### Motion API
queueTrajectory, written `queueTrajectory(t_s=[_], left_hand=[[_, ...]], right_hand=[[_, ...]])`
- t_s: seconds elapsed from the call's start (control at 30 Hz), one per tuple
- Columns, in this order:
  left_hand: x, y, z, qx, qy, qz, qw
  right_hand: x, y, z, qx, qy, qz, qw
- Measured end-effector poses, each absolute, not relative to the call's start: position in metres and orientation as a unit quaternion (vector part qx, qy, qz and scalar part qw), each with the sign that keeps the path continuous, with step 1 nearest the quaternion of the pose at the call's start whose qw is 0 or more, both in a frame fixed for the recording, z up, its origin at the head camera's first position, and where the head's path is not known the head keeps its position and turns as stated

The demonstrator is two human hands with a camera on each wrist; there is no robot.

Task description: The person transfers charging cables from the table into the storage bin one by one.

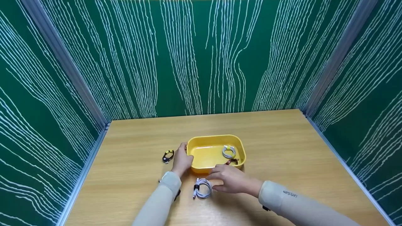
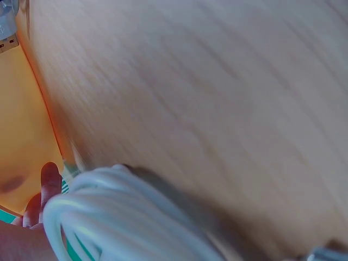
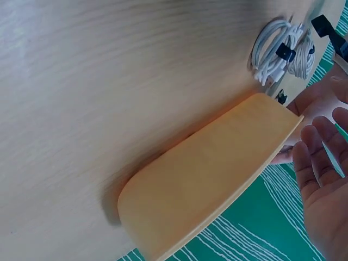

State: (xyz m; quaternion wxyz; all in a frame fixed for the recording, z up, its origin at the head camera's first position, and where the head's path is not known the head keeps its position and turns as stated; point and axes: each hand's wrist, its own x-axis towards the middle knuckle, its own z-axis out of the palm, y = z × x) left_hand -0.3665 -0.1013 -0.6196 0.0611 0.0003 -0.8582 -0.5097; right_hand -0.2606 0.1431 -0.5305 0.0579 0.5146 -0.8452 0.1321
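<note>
My left hand grips the left end of a yellow plastic bin, thumb over the rim and fingers outside. Over the bin's near side hovers my right hand, its fingers loosely bent with nothing in them, as the right wrist view of that hand also shows. Just left of its thumb, a coiled white cable with a black strap lies on the table. Another white cable coil sits by my left wrist, mostly hidden by the forearm in the head view.
Inside the bin are a pale coiled cable with yellow ties and a dark coiled cable, partly behind the right hand. A black coiled cable with a yellow tie lies left of the bin. Green walls with white lines enclose the wooden table.
</note>
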Motion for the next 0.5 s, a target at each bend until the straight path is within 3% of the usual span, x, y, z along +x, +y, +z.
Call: queueTrajectory(t_s=[0.23,0.5], left_hand=[[-0.345,-0.095,-0.589,-0.002,-0.862,-0.504,0.058],[-0.361,-0.099,-0.611,0.004,-0.862,-0.503,0.064]], right_hand=[[-0.259,0.138,-0.537,0.517,-0.845,0.134,0.024],[-0.259,0.133,-0.547,0.523,-0.843,0.127,0.019]])
